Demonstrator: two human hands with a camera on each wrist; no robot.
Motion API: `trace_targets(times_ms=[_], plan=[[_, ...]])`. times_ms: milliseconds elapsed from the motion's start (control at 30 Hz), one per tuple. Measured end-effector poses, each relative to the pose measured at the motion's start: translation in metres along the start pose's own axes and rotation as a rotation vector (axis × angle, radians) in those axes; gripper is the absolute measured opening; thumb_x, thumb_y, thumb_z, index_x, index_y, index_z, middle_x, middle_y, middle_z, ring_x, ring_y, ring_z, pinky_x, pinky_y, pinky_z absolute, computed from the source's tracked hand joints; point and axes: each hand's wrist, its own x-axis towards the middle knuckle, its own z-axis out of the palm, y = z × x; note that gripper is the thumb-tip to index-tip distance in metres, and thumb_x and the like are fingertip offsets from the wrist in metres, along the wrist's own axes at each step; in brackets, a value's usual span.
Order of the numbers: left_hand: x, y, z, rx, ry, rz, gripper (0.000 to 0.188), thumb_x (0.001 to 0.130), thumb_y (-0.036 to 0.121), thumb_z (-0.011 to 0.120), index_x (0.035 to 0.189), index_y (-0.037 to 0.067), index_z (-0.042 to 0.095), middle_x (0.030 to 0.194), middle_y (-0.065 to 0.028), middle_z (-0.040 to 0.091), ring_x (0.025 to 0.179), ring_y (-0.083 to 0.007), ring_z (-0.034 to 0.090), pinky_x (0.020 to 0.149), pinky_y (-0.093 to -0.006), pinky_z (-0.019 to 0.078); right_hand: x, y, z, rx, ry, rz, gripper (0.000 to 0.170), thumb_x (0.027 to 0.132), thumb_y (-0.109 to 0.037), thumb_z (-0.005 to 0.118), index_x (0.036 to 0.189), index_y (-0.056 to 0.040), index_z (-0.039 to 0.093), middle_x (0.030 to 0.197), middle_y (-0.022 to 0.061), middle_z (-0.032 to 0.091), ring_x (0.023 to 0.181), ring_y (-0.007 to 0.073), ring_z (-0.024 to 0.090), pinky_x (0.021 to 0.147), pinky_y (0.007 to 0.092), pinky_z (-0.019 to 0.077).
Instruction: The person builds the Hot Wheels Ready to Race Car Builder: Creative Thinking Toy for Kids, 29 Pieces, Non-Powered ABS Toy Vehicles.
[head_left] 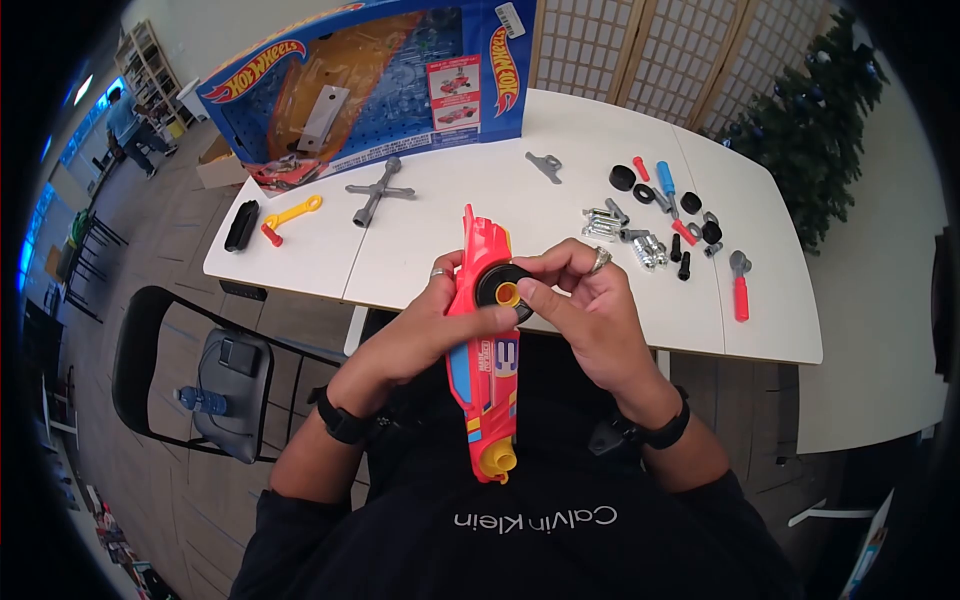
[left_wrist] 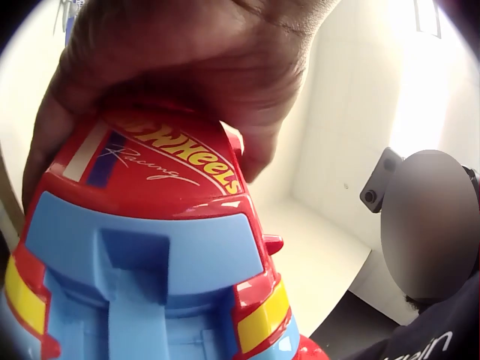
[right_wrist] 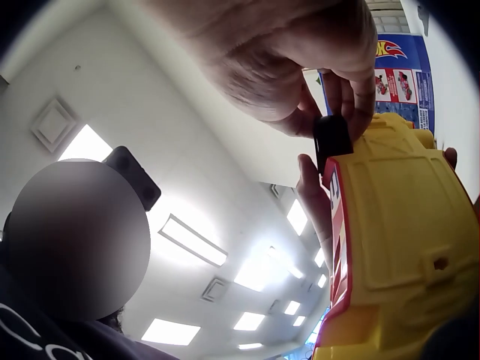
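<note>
A red toy car [head_left: 490,390] with a blue windshield and yellow underside [right_wrist: 412,225] is held on its side above the lap, in front of the table edge. My left hand [head_left: 415,335] grips its body from the left; in the left wrist view that hand [left_wrist: 187,60] wraps over the red end marked Hot Wheels. With thumb and fingers, my right hand [head_left: 597,315] pinches a black tire [head_left: 489,287] set around a yellow hub [head_left: 508,294] on the car's side. A second yellow hub [head_left: 497,459], without a tire, shows at the near end.
On the white table [head_left: 440,190] stands a Hot Wheels box [head_left: 390,90]. A grey cross-shaped wrench [head_left: 381,192], yellow wrench [head_left: 295,211] and black part [head_left: 241,226] lie left. Several loose tires, bolts and silver parts [head_left: 648,250] lie right, near a red-handled tool [head_left: 741,290].
</note>
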Motion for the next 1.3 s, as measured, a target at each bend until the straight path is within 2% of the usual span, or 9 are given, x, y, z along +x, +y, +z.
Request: trace_targets(times_ms=[167,400,433,633,833,967,1100,1200,1300], plan=[[0.005,-0.017,-0.014,-0.184,-0.037,-0.027,0.07,0.103,0.038,0.064,0.154,0.0,0.033,0.138,-0.0156,0.057,0.128,-0.0198,0.06,0.109,-0.0361,0.0505,0.0,0.0,0.003,-0.119,0.006,0.008,0.016,0.102,-0.009,0.073,0.116,-0.0009,0.068,0.108,0.0048,0.07,0.1,0.0087,0.064,0.077,0.0238,0.0564],[0.006,-0.027,-0.019,-0.191,0.036,-0.04,0.062,0.104,0.043,0.062,0.148,0.007,0.039,0.127,-0.013,0.063,0.112,-0.0215,0.07,0.096,-0.0394,0.0602,-0.002,-0.015,-0.012,-0.396,-0.005,-0.039,0.026,0.104,-0.02,0.071,0.124,-0.0026,0.069,0.109,0.0092,0.07,0.096,0.0162,0.069,0.079,0.0318,0.0575],[0.006,-0.032,-0.02,-0.105,0.099,-0.034,0.073,0.101,0.06,0.056,0.144,0.001,0.054,0.125,-0.0182,0.071,0.116,-0.0305,0.072,0.098,-0.0447,0.06,-0.002,-0.017,-0.024,-0.55,0.033,-0.077,0.027,0.104,-0.024,0.071,0.123,-0.0044,0.069,0.114,0.0111,0.07,0.094,0.0212,0.072,0.081,0.0363,0.0585],[0.0,-0.031,-0.028,-0.087,0.093,-0.021,0.081,0.099,0.065,0.056,0.149,0.002,0.048,0.133,-0.0199,0.065,0.123,-0.0365,0.07,0.103,-0.0508,0.0585,-0.021,-0.002,-0.175,-1.584,0.485,-0.003,0.023,0.094,-0.019,0.078,0.112,-0.007,0.07,0.109,0.0162,0.069,0.101,0.039,0.07,0.085,0.0495,0.057],[0.001,-0.033,-0.022,-0.126,0.082,0.001,0.08,0.1,0.066,0.057,0.149,0.003,0.047,0.134,-0.0204,0.066,0.124,-0.0361,0.069,0.104,-0.0494,0.0579,-0.026,0.019,-0.224,-1.401,0.546,0.366,0.025,0.084,-0.012,0.083,0.102,-0.003,0.068,0.097,0.0206,0.072,0.097,0.0409,0.072,0.083,0.0497,0.0569],[0.005,-0.039,-0.025,-0.173,0.066,0.042,0.074,0.102,0.062,0.06,0.146,0.003,0.049,0.125,-0.02,0.071,0.119,-0.032,0.072,0.103,-0.0455,0.059,-0.034,0.031,-0.242,-1.488,0.67,0.195,0.02,0.078,-0.002,0.076,0.096,-0.0008,0.067,0.09,0.0225,0.072,0.088,0.0426,0.073,0.077,0.047,0.0575],[0.005,-0.03,-0.015,-0.135,0.11,0.001,0.075,0.101,0.064,0.062,0.144,0.004,0.049,0.126,-0.0163,0.068,0.117,-0.029,0.072,0.101,-0.0445,0.0602,-0.025,-0.024,-0.197,-1.362,0.727,0.062,0.019,0.08,-0.003,0.079,0.096,0.0007,0.068,0.073,0.0116,0.067,0.072,0.0221,0.073,0.069,0.0379,0.0577],[0.004,-0.02,0.0,-0.089,0.141,-0.026,0.074,0.102,0.063,0.062,0.144,0.004,0.05,0.126,-0.0154,0.067,0.116,-0.0283,0.072,0.1,-0.0438,0.0604,-0.014,-0.057,-0.125,-0.976,0.417,-0.325,0.022,0.087,0.001,0.078,0.109,0.0008,0.076,0.093,0.0115,0.073,0.087,0.0199,0.075,0.078,0.0323,0.0596],[0.01,-0.019,0.003,-0.087,0.129,-0.024,0.072,0.102,0.061,0.061,0.144,0.004,0.049,0.126,-0.0129,0.066,0.115,-0.0251,0.072,0.099,-0.0414,0.0606,-0.014,-0.088,-0.059,-1.043,0.015,-0.434,0.023,0.085,0.006,0.08,0.107,-0.0003,0.078,0.105,0.0121,0.075,0.1,0.0215,0.074,0.09,0.0335,0.0594]])
